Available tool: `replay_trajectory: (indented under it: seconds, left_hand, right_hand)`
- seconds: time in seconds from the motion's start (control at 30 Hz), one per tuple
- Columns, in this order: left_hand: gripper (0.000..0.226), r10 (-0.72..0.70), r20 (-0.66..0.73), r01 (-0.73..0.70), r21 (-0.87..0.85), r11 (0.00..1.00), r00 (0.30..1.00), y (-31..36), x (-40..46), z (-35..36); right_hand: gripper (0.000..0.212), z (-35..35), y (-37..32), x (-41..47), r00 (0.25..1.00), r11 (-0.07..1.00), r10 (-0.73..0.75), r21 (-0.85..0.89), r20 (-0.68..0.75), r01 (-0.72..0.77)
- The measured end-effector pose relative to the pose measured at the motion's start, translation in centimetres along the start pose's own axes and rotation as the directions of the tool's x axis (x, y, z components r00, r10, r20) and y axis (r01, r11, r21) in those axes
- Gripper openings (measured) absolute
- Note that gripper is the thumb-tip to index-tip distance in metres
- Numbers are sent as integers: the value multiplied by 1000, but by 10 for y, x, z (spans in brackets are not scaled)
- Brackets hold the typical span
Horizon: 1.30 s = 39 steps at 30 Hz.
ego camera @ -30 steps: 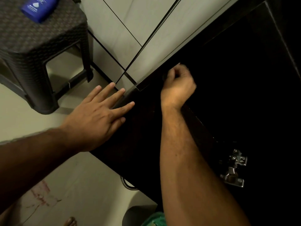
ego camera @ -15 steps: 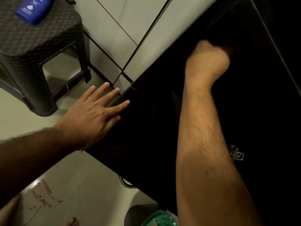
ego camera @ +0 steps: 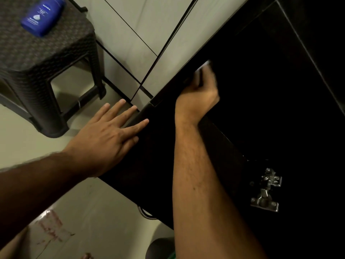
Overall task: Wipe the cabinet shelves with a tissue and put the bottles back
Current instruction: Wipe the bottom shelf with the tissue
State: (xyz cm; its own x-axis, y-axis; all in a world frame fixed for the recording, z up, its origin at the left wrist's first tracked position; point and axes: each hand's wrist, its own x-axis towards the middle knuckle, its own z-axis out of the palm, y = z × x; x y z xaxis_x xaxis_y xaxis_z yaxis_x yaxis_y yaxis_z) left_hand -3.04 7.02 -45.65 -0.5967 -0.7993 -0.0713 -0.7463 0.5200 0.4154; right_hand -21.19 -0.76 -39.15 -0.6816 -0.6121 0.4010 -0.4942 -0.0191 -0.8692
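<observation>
My right hand (ego camera: 200,88) reaches into the dark open cabinet (ego camera: 270,94) and grips a white tissue (ego camera: 205,65), pressed against the cabinet's left front edge. The hand is blurred. My left hand (ego camera: 110,135) lies flat with straight fingers on the outer face of the open dark cabinet door (ego camera: 158,156). A blue bottle (ego camera: 42,15) lies on its side on the dark woven stool (ego camera: 46,62) at the upper left. The cabinet's inside is too dark to show shelves or other bottles.
A metal hinge (ego camera: 266,189) is fixed inside the cabinet at the lower right. A metal door handle (ego camera: 144,214) shows under the door's lower edge. Pale floor tiles (ego camera: 130,34) spread to the left. A dark round bin (ego camera: 160,247) sits at the bottom.
My right hand went deeper into the cabinet, then came back to the left front edge with the tissue. My left hand stayed flat on the door.
</observation>
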Motion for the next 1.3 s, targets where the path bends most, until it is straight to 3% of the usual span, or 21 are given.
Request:
replay_trajectory:
  seconds: [0.03,0.1,0.17,0.23,0.33,0.43,0.53,0.63,0.73,0.8,0.9,1.0,1.17,1.3]
  left_hand:
    - [59,-3,4,3,-2,1000,1000,1,0,0]
    - [60,-11,0,11,-12,1000,1000,3,1,-1]
    - [61,-13,-4,13,-4,1000,1000,4,1,-2]
    - [63,-12,-1,12,10,1000,1000,5,1,-2]
    - [65,4,-16,-4,-3,1000,1000,6,0,-1]
    - [63,27,-54,-27,1,1000,998,2,2,3]
    - [61,45,-100,-40,51,998,994,-2,5,12]
    - [51,101,-210,-80,106,991,972,0,7,18]
    - [66,188,-185,-155,179,972,965,6,5,15]
    - [66,202,-172,-174,166,971,964,17,1,13]
    - [64,219,-180,-204,96,974,959,42,-7,12]
    - [65,224,-144,-214,83,973,964,64,-17,10]
    - [67,159,-42,-156,76,985,986,83,-30,3]
    - [68,163,-33,-161,52,986,986,88,-41,-3]
  right_hand:
    - [25,0,6,-5,992,992,104,63,70,-108]
    - [28,-2,14,-19,946,958,277,33,168,-286]
    - [26,-6,20,-11,912,929,349,45,216,-366]
    - [25,-11,19,5,901,936,346,-32,261,-351]
    - [21,-19,25,16,872,855,287,-516,397,-47]
    - [19,-44,34,13,883,786,131,-590,451,185]
    - [26,-82,50,14,862,617,33,-689,505,380]
    - [30,-119,63,21,868,439,138,-815,476,377]
    - [30,-152,70,32,900,348,247,-900,360,264]
    - [23,-173,72,41,884,219,347,-944,312,247]
    - [29,-197,72,51,840,-8,471,-951,269,309]
    - [29,-204,73,53,780,-193,552,-865,295,463]
    - [30,-201,68,42,713,-261,595,-750,370,607]
    - [24,-219,50,45,738,-229,529,-766,420,600]
